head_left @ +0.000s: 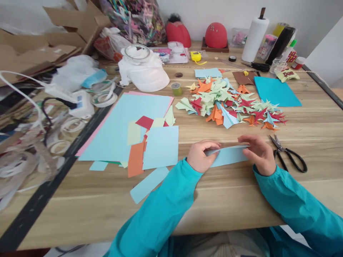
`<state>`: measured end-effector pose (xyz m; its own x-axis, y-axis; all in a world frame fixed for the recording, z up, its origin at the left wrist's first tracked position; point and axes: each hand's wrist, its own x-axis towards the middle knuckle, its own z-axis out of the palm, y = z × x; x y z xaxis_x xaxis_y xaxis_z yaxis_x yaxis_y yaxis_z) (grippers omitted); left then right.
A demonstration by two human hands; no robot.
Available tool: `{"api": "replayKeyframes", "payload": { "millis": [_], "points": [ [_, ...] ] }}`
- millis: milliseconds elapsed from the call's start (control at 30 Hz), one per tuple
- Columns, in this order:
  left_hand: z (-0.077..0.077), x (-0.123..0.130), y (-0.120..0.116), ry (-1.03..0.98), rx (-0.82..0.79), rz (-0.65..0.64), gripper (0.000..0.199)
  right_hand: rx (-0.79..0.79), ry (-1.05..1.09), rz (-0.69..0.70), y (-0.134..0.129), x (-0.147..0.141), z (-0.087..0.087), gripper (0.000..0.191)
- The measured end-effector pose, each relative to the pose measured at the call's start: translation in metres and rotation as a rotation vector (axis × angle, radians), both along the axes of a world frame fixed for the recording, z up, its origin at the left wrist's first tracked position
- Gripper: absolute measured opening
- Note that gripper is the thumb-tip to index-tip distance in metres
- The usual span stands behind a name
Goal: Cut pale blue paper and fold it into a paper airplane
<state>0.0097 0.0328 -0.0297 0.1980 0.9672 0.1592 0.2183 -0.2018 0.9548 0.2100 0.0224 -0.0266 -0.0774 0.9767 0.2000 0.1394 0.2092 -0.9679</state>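
Observation:
A strip of light blue paper [230,156], seemingly folded lengthwise, is held just above the wooden table between both hands. My left hand [203,154] pinches its left end, thumb and fingers closed on the paper. At the other end, my right hand [259,153] has thumb and fingers closed around the paper's right edge. Black-handled scissors [291,153] lie just right of my right hand, blades slightly apart. Beyond the hands spreads a heap of folded paper shapes [214,94] in green, orange, red and blue.
Left of my hands lie large paper sheets [112,125], a blue square [162,147], an orange piece [135,159] and a loose blue strip [150,184]. A turquoise sheet [277,91] is at the back right. Ribbon rolls, a power strip [80,103] and a cardboard box [72,28] crowd the left.

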Motion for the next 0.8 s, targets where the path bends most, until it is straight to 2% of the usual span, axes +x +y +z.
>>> {"api": "replayKeyframes", "payload": {
  "millis": [67,133,233,300,467,667,800],
  "points": [
    [0.002,0.0,0.0,-0.079,-0.008,0.022,0.013,-0.026,-0.13,-0.054,-0.001,0.0,-0.001,0.021],
    [0.002,-0.001,0.002,-0.212,-0.021,0.095,0.026,-0.096,-0.186,-0.164,0.0,0.001,-0.003,0.021],
    [0.001,-0.003,0.007,-0.385,-0.068,0.231,0.041,-0.172,-0.126,-0.32,0.002,0.002,-0.005,0.026],
    [-0.001,-0.003,0.01,-0.442,-0.133,0.265,0.045,-0.173,-0.069,-0.366,0.004,0.002,-0.005,0.027],
    [-0.006,-0.001,0.012,-0.488,-0.234,0.207,0.048,-0.22,-0.008,-0.367,0.005,0.002,-0.005,0.029],
    [-0.006,0.001,0.01,-0.49,-0.162,0.214,0.046,-0.241,-0.007,-0.331,0.007,0.003,-0.005,0.026],
    [-0.007,0.0,0.011,-0.462,-0.119,0.222,0.042,-0.252,0.009,-0.29,0.009,0.004,-0.008,0.037]
  ]
}}
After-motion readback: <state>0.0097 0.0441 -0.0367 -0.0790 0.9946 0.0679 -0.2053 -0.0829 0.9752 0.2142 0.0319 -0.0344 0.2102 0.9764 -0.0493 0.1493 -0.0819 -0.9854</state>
